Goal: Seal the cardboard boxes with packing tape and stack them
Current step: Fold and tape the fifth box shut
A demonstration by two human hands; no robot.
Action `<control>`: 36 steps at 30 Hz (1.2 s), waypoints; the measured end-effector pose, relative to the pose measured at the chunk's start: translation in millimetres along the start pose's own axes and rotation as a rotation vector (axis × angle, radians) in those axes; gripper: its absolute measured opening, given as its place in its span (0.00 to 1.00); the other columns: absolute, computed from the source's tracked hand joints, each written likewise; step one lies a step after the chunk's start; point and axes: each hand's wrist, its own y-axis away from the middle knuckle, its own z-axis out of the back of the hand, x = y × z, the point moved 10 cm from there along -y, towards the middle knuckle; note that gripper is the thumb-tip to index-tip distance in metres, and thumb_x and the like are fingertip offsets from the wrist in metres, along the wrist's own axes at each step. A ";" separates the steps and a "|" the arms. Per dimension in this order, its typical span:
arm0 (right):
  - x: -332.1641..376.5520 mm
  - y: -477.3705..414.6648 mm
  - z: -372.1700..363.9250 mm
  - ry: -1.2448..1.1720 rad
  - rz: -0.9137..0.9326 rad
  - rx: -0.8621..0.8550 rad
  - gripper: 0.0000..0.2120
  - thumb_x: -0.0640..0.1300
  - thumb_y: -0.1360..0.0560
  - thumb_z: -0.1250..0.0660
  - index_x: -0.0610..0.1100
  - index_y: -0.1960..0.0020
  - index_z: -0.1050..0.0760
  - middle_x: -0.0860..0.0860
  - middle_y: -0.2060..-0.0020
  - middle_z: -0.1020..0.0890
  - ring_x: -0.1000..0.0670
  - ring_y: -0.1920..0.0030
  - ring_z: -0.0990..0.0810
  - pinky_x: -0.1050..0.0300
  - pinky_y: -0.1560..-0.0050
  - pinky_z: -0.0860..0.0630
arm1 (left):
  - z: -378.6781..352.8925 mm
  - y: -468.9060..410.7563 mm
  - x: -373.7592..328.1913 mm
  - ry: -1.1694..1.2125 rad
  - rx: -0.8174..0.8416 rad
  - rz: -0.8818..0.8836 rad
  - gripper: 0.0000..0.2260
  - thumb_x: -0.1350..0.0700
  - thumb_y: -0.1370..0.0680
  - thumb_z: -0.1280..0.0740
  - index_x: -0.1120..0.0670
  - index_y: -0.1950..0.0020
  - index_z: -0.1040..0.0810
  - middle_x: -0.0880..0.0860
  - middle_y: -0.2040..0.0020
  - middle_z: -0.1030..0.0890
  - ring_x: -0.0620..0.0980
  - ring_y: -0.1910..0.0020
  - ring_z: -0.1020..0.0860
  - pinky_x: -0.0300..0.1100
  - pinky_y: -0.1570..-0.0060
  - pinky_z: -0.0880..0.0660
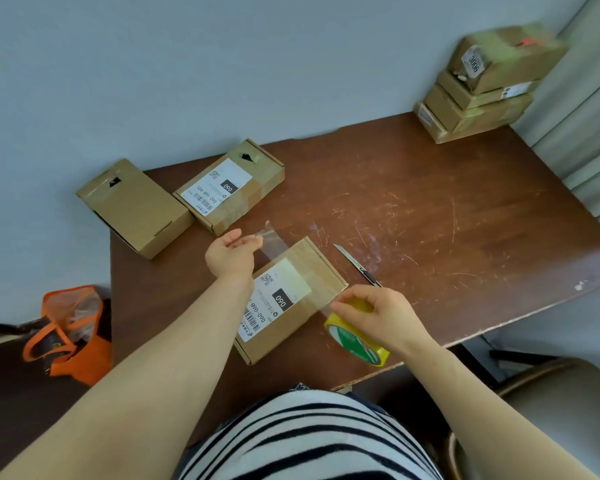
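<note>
A flat cardboard box (pixel 319 271) with a white "060" label lies on the brown table in front of me. My left hand (pixel 231 252) pinches the free end of a clear tape strip (pixel 274 242) stretched over the box. My right hand (pixel 374 315) grips the yellow and green tape roll (pixel 357 341) at the box's near right corner. Two more boxes lie at the table's far left: a labelled one (pixel 231 187) and a plain one (pixel 134 207) overhanging the edge. Several sealed boxes stand stacked (pixel 482 88) at the far right corner.
A utility knife (pixel 357 265) lies on the table (pixel 447 220) just right of the near box. An orange bag (pixel 73 332) sits on the floor to the left. A chair (pixel 541 407) stands at the lower right. A grey wall runs behind the table.
</note>
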 end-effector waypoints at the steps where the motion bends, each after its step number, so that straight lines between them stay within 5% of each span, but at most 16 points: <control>1: 0.8 -1.4 -2.3 0.016 0.007 0.008 0.03 0.52 0.25 0.32 0.58 0.57 0.20 0.60 0.59 0.17 0.55 0.56 0.20 0.57 0.53 0.21 | 1.2 -1.7 1.2 -0.015 -0.001 0.002 0.20 0.72 0.32 0.27 0.61 0.42 0.24 0.57 0.55 0.18 0.46 0.62 0.19 0.30 0.64 0.27; 5: -2.4 -5.5 -18.8 0.211 -0.022 0.061 0.10 0.50 0.23 0.38 0.54 0.49 0.17 0.60 0.52 0.16 0.55 0.52 0.20 0.57 0.52 0.21 | 1.8 -5.6 6.9 -0.086 0.009 -0.012 0.19 0.71 0.32 0.27 0.61 0.42 0.24 0.58 0.54 0.17 0.49 0.58 0.19 0.32 0.59 0.26; 10: 2.8 -12.1 -30.8 0.423 0.017 0.069 0.13 0.45 0.24 0.42 0.48 0.53 0.18 0.51 0.57 0.16 0.50 0.57 0.21 0.58 0.63 0.24 | 2.3 -12.3 13.4 -0.114 0.013 -0.006 0.19 0.70 0.32 0.26 0.59 0.44 0.24 0.55 0.57 0.18 0.50 0.56 0.18 0.38 0.53 0.24; 14: 6.8 -16.2 -37.5 0.547 0.029 0.109 0.13 0.44 0.25 0.44 0.46 0.56 0.20 0.49 0.62 0.20 0.48 0.59 0.23 0.61 0.71 0.36 | 2.6 -13.6 15.9 -0.120 0.005 -0.004 0.19 0.69 0.32 0.26 0.59 0.44 0.24 0.53 0.59 0.18 0.45 0.60 0.20 0.32 0.61 0.27; 20: 1.2 -19.5 -46.4 0.636 -0.020 0.157 0.13 0.44 0.24 0.44 0.44 0.58 0.21 0.49 0.63 0.21 0.47 0.60 0.22 0.62 0.73 0.40 | 1.1 -17.7 22.1 -0.182 0.014 -0.015 0.19 0.68 0.31 0.26 0.59 0.42 0.24 0.54 0.57 0.17 0.48 0.56 0.18 0.39 0.52 0.23; 27: -7.7 -26.2 -61.8 0.687 -0.077 0.190 0.12 0.41 0.24 0.44 0.45 0.66 0.31 0.51 0.67 0.28 0.46 0.62 0.27 0.60 0.73 0.43 | -9.9 -23.1 18.2 -0.445 0.095 -0.096 0.18 0.66 0.30 0.26 0.59 0.42 0.24 0.48 0.61 0.20 0.47 0.57 0.21 0.39 0.54 0.26; 36: -1.0 -26.1 -69.2 0.766 -0.047 0.205 0.18 0.41 0.20 0.44 0.48 0.69 0.38 0.52 0.69 0.34 0.46 0.63 0.29 0.58 0.74 0.43 | -35.8 -37.9 26.4 -0.835 0.273 -0.103 0.15 0.66 0.27 0.32 0.57 0.41 0.23 0.54 0.47 0.18 0.54 0.45 0.21 0.48 0.42 0.25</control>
